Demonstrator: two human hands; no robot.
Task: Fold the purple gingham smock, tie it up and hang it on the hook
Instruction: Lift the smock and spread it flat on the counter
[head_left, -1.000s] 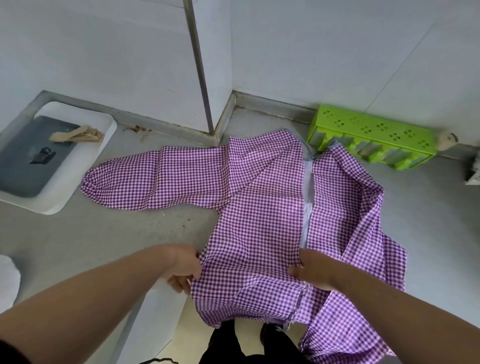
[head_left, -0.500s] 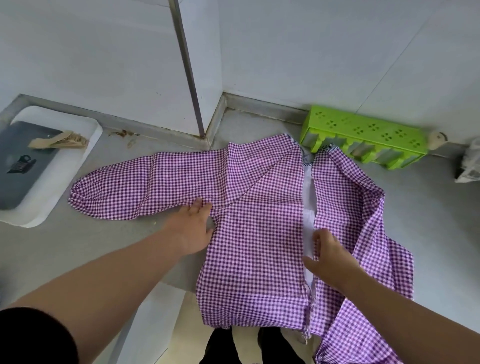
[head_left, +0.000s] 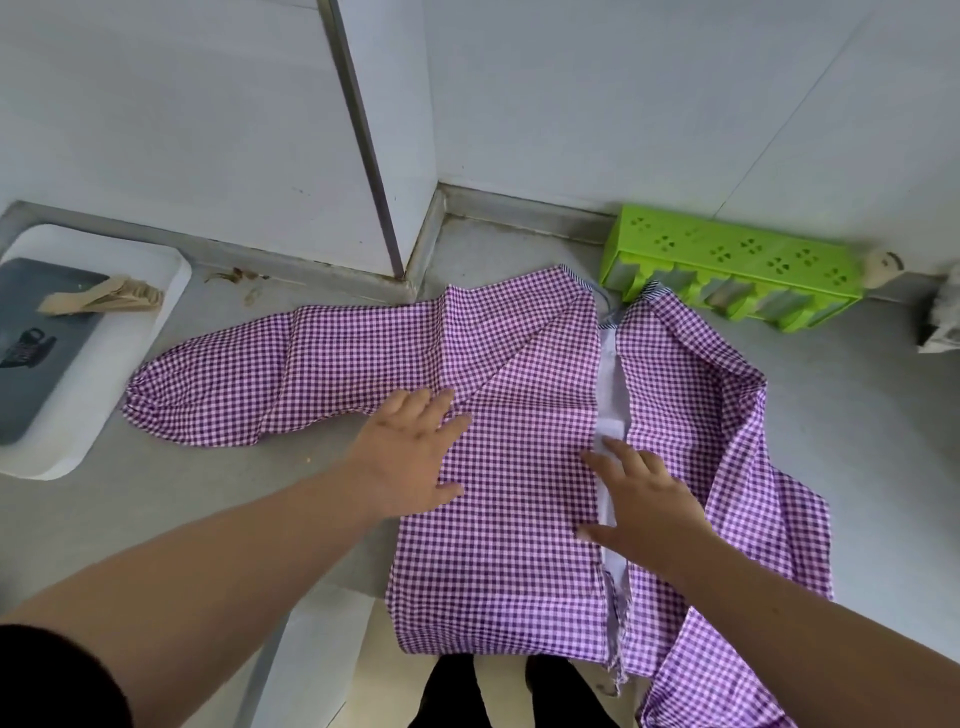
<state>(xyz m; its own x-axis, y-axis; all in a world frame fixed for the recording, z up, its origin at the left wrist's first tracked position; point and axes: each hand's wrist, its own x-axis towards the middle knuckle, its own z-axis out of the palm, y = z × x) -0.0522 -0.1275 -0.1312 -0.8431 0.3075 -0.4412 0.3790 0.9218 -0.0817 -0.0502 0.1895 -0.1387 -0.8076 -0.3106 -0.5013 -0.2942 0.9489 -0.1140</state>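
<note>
**Both hands slid up the cloth to press it flat**

Moved up from the near hem a second ago, both of my hands now lie further along the purple gingham cotton smock (head_left: 519, 467), which is spread on the grey worktop (head_left: 156, 519) and serves as my landmark. Well to its left sits the white plastic tray (head_left: 78, 415) with a dark grey liner, untouched. Left of the smock's middle, my left hand (head_left: 410, 462) rests where the long sleeve (head_left: 270, 379) joins the body, fingers straight and slightly spread, pressing rather than gripping. Right of the middle, my right hand (head_left: 644, 504) lies flat along the pale opening strip (head_left: 608, 395), fingers apart and straight too. Beyond the smock's collar, against the wall, stands the lime green plastic rack (head_left: 727, 265).

I judge this as smoothing before the first fold: the sleeve is still stretched out and the right panel is rumpled, with the near hem hanging off the worktop edge. Folding, tying and hanging all remain ahead.
</note>
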